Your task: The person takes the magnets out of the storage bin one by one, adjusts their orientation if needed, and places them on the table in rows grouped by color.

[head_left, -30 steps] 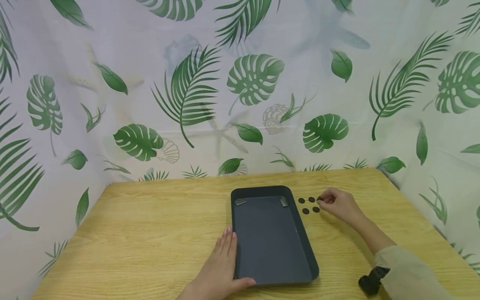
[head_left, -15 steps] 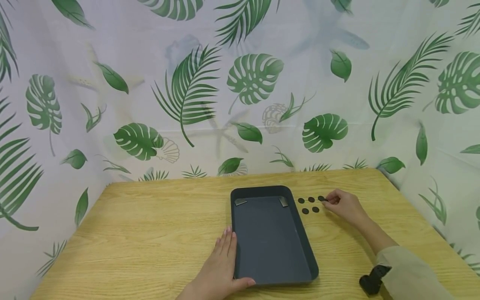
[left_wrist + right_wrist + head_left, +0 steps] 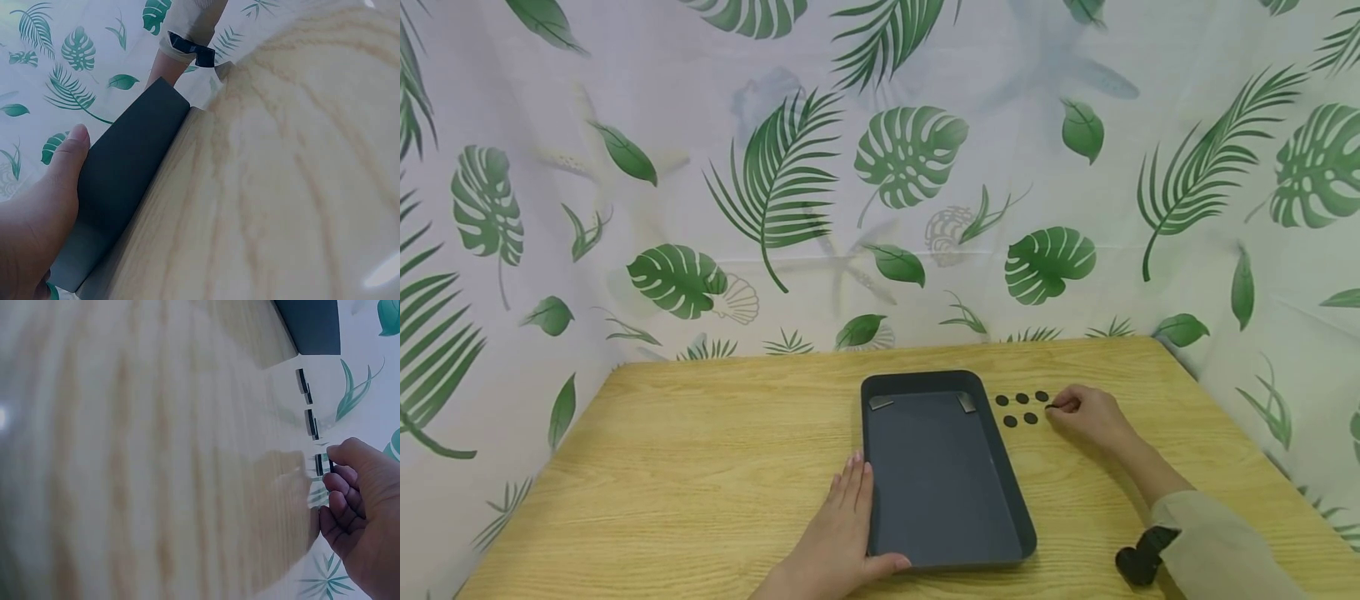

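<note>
A white cloth [image 3: 977, 279], printed with green leaves [image 3: 912, 157], is hung behind and beside the wood-grain table [image 3: 722, 458].

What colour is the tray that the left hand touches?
The tray is dark blue-grey, best seen in the head view.

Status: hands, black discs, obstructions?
Right hand pinches small round black disc. Left hand rests against dark grey rectangular tray. Five more discs lie beside tray. Possible snag: nearest disc, close by.
</note>
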A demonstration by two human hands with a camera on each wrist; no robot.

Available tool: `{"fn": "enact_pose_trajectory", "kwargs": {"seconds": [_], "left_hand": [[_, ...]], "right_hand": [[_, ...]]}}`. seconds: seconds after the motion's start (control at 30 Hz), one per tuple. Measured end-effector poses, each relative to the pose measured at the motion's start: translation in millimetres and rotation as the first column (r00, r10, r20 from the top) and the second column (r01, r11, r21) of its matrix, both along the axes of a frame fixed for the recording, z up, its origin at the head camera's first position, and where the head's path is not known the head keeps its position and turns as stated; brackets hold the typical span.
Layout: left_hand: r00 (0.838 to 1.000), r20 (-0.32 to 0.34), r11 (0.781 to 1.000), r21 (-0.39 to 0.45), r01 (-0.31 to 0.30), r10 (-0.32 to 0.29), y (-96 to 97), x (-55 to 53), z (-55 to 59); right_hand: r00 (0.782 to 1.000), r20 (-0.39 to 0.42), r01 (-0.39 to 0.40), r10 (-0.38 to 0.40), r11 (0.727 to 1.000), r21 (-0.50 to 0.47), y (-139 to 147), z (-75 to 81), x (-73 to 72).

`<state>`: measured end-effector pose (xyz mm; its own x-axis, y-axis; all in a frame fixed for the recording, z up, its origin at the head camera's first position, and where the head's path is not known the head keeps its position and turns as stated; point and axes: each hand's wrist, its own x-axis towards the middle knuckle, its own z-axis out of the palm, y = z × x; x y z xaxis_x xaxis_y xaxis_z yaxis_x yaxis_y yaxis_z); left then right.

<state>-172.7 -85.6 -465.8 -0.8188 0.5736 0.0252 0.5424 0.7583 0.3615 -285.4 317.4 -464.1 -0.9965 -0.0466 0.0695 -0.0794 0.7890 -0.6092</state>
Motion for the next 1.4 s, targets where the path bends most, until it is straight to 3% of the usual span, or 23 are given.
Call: {"fn": "enact_pose_trajectory", "kwargs": {"seconds": [0.4,1.13,1.4], "left_hand": [[1.000,0.004,1.000,0.016,0.012,-0.012,-0.4,0.5,2.1],[0.999,0.032,1.000,0.009,-0.004,0.004,0.6,1.0,0.3],[1.000,0.011,1.000,0.001,-0.001,0.001,0.4,0.3,-0.7]], "right_hand": [[0.998,0.015,-0.062,0.062,0.997,0.041,1.1,-1.1,-5.3],[0.995,0.050,-0.085,0.081,0.992,0.088,2.2,5.5,-4.8],[0.996,0.039,-0.087,0.083,0.990,0.108,4.9,8.5,-3.0]]}}
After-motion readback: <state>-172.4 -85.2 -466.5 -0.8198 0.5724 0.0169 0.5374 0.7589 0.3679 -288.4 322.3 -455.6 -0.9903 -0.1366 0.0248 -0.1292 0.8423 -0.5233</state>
